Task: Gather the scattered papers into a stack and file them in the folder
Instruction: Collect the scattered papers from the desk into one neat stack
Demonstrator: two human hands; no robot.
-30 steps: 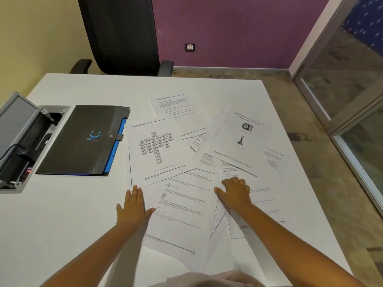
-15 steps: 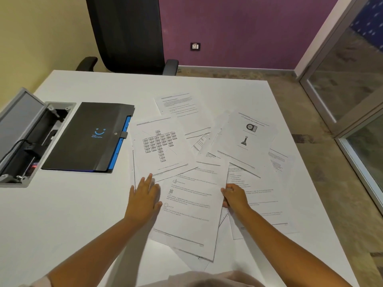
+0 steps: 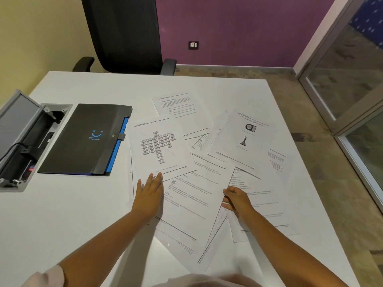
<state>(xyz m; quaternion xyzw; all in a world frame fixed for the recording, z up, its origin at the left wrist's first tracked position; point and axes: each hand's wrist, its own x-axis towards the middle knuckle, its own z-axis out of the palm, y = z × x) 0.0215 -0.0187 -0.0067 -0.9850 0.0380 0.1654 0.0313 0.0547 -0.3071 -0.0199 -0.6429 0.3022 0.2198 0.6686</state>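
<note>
Several printed white papers lie scattered and overlapping on the white table (image 3: 62, 214). A text sheet (image 3: 192, 201) lies nearest me in the middle. My left hand (image 3: 148, 195) rests flat on its left edge, fingers together, fingertips touching the chart sheet (image 3: 158, 148). My right hand (image 3: 236, 200) pinches the text sheet's right edge, thumb on top and fingers curled under. A sheet with two pictures (image 3: 244, 139) lies at the right. The black folder (image 3: 85, 139) with blue inner tabs lies closed to the left of the papers.
An open grey cable box (image 3: 24, 146) is sunk into the table at the far left. A black office chair (image 3: 126, 34) stands behind the far edge. Glass door panels (image 3: 352, 79) stand to the right, above bare floor.
My left hand slid forward and right onto the paper's left edge. My right hand pulled back from flat on the sheets and closed on the middle text sheet's right edge.
</note>
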